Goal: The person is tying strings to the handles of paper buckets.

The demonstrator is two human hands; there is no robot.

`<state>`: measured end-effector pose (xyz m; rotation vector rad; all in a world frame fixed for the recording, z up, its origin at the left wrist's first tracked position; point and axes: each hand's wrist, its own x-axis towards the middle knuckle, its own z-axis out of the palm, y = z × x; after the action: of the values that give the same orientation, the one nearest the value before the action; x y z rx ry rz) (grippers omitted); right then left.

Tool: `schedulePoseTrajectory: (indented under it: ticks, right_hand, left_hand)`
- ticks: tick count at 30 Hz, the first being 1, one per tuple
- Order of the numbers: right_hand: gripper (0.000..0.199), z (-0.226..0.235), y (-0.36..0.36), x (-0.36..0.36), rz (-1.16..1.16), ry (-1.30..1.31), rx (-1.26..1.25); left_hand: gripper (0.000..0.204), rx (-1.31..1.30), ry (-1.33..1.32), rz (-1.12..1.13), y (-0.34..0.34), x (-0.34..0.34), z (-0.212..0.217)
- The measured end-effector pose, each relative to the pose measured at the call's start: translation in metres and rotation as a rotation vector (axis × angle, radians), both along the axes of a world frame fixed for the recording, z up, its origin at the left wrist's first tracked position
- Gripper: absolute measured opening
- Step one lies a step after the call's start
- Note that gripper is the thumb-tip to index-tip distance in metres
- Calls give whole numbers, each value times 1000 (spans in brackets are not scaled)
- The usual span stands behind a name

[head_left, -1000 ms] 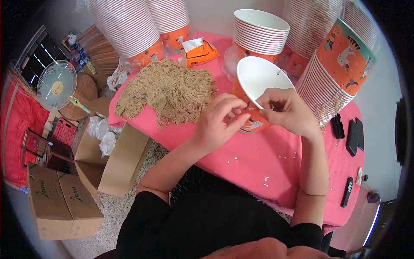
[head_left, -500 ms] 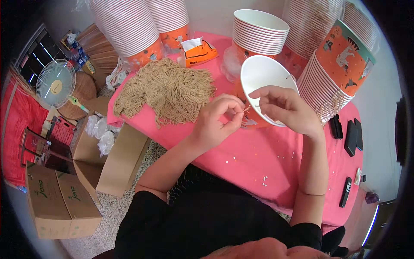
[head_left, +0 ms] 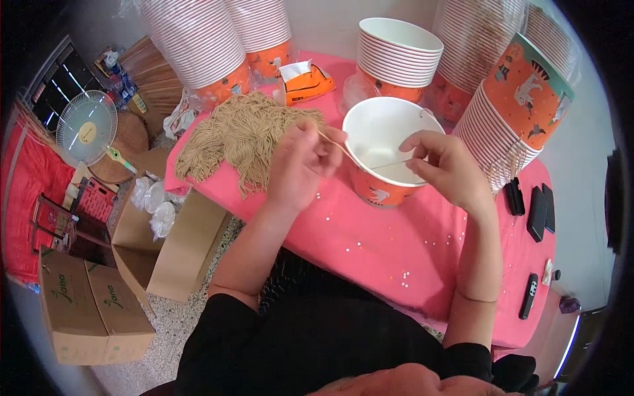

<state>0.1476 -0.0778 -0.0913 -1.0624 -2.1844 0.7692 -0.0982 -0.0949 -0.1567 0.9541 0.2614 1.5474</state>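
A paper bucket (head_left: 380, 125), white inside and orange with printed figures outside, stands upright on the pink tablecloth in front of me. My left hand (head_left: 297, 165) is at its left, thumb and finger pinched on a tan string (head_left: 340, 148) that runs to the bucket's near wall. Over the bucket's right rim, my right hand (head_left: 449, 168) pinches a thin length of string that crosses the opening. At the far right of the rim, a small dark spot with a bit of string shows. A heap of tan strings (head_left: 244, 142) lies behind my left hand.
Stacked buckets (head_left: 399, 56) stand at the back, with a leaning stack (head_left: 505, 105) at right. An orange tissue pack (head_left: 307, 86) lies behind the heap. Small white paper dots are scattered near me. Phones (head_left: 538, 214) lie at right; an open cardboard box (head_left: 175, 244) is at left.
My left hand has moved left and up from the rim, drawing the string out. The bucket has tilted back upright and shifted left. My right hand stays near its right side.
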Motion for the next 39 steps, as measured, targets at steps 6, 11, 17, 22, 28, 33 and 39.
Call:
schedulePoseTrajectory:
  ticks: [6, 11, 17, 22, 28, 33, 39]
  right_hand:
    - [16, 9, -6, 6, -64, 39, 47]
    - [14, 3, -13, -4, 57, 223, 114]
    - [21, 0, -16, -14, 33, 193, 86]
    - [14, -6, -13, -25, 85, 146, 264]
    - [19, -4, -7, -18, 60, 154, 217]
    - [21, -9, -3, -20, 74, 155, 190]
    - [15, 0, -5, -12, 95, 317, 142]
  left_hand:
    - [7, 116, 280, 289, 1, 3, 32]
    - [28, 17, 671, 102, -1, 23, 40]
    - [32, 72, 729, 41, -6, 32, 43]
    - [28, 89, 713, 35, -6, 34, 42]
    - [12, 252, 764, 166, -4, 31, 36]
    - [7, 277, 1022, 403, -5, 30, 33]
    - [8, 142, 884, 413, 3, 27, 35]
